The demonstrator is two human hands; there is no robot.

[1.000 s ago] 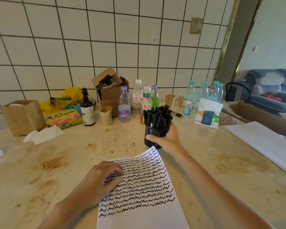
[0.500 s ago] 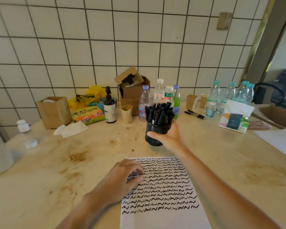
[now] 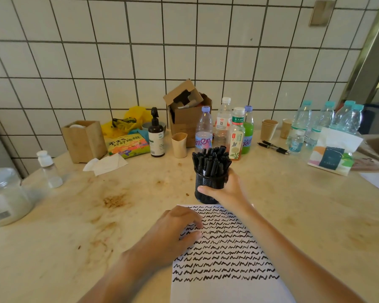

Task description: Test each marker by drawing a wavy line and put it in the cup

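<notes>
A black mesh cup (image 3: 207, 185) stands on the table just beyond the paper, packed with several black markers (image 3: 211, 159). My right hand (image 3: 227, 188) grips the cup from its right side, thumb across the front. A white sheet (image 3: 223, 254) covered with rows of black wavy lines lies in front of me. My left hand (image 3: 175, 232) rests on the sheet's upper left part with fingers curled down onto the paper. Two more black pens (image 3: 274, 147) lie far right near the bottles.
Along the tiled wall stand several drink bottles (image 3: 236, 132), a cardboard box (image 3: 187, 112), paper cups (image 3: 269, 129), a pump bottle (image 3: 156, 136), a wooden box (image 3: 84, 139) and tissues (image 3: 333, 154). A glass jar (image 3: 3, 197) and small bottle (image 3: 48, 169) stand at the left edge.
The view has swung left, bringing the jar and small bottle into sight. The sheet now lies straighter before me. Both hands keep their hold on cup and paper.
</notes>
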